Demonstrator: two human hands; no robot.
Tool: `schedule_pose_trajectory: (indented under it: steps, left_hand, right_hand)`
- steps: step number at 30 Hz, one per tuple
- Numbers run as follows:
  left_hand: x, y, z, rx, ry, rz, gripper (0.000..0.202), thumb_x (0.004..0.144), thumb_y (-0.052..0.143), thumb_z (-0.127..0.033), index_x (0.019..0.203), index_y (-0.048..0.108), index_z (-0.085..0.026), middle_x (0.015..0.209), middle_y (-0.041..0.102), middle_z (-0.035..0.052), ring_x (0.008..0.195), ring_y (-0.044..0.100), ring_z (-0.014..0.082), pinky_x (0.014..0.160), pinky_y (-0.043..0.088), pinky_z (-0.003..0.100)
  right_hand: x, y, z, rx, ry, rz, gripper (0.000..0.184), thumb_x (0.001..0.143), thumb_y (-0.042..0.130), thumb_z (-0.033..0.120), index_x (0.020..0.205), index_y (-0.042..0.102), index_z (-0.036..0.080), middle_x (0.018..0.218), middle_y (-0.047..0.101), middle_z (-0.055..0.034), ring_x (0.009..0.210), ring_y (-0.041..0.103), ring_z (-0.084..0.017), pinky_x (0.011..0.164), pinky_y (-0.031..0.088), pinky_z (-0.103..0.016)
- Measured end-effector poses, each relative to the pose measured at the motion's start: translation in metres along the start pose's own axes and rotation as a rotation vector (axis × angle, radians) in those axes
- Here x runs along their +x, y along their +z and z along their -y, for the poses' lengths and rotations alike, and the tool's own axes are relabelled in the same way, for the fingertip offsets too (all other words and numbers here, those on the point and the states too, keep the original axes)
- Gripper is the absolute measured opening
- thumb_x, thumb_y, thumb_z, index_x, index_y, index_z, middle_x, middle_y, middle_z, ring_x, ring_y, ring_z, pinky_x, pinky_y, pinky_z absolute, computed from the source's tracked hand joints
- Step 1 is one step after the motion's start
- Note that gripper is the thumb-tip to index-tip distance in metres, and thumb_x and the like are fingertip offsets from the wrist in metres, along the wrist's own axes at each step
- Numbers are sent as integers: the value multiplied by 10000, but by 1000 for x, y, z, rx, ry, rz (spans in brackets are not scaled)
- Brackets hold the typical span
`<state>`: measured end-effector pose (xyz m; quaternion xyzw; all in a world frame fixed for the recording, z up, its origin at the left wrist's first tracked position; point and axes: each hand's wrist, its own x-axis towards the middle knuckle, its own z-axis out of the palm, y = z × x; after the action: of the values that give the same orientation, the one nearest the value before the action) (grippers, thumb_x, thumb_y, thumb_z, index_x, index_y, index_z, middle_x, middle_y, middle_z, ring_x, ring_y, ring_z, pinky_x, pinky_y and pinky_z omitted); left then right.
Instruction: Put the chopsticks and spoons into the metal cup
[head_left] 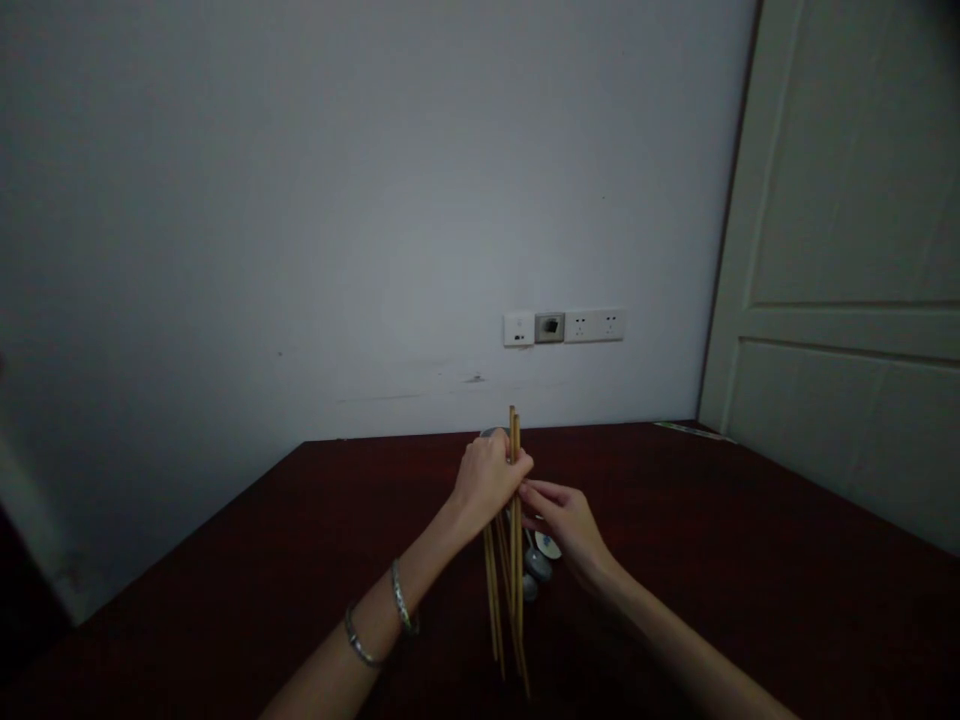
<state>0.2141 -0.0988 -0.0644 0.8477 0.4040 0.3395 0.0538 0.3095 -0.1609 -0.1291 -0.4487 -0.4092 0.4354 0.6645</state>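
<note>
The left hand (486, 472) is gripping slim, tan wooden chopsticks (518, 580), best kept firmly bunched; the right hand (564, 517) is working close beside, its grip unclear.

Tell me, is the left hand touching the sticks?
Touching. The head view shows the left hand closed around the sticks, whose ends emerge above and below its grip.

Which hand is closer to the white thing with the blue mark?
Right. The right hand is just beside the white thing with the blue mark, on its right; the left hand is farther off, up and left, around wooden sticks.
</note>
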Motion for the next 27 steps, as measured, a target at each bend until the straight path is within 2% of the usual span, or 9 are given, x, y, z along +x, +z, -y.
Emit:
schedule_pose_trajectory:
  steps: [3, 9, 16, 23, 27]
  left_hand:
    - [-5, 0, -1, -18, 17, -37, 169, 739, 486, -308, 726, 570, -161, 644, 599, 49, 566, 534, 139, 554, 347, 242]
    - [-12, 1, -3, -23, 54, -94, 127, 746, 478, -278, 713, 531, -167, 609, 569, 5, 525, 510, 116, 528, 333, 223]
    - [-17, -2, -5, -119, 65, -112, 109, 730, 502, -272, 687, 506, -173, 587, 542, -17, 517, 482, 96, 534, 328, 210]
    - [-13, -4, 0, -429, 35, -2, 180, 706, 537, -305, 614, 481, -161, 541, 507, -34, 495, 468, 76, 487, 331, 183]
    - [-7, -2, 8, -662, -22, 129, 233, 691, 574, -357, 637, 477, -152, 518, 517, -31, 453, 484, 76, 442, 348, 178]
  right_hand:
    - [-5, 3, -6, 27, -7, -49, 386, 543, 722, 393, 827, 680, 134, 730, 675, -64, 706, 633, -193, 615, 519, -273]
    - [-10, 9, -5, 2, -80, -24, 449, 519, 727, 420, 821, 687, 91, 654, 664, -76, 588, 607, -177, 517, 479, -251]
    - [-14, 8, -5, 19, -80, -19, 437, 541, 715, 428, 834, 692, 104, 657, 658, -65, 615, 610, -180, 542, 477, -253]
    - [-18, 7, 7, 17, -32, -7, 452, 476, 737, 454, 760, 700, 103, 623, 657, -83, 588, 624, -208, 562, 505, -305]
    - [-20, 7, 9, 52, 12, 10, 413, 472, 747, 435, 723, 700, 110, 689, 673, -102, 622, 632, -211, 582, 511, -306]
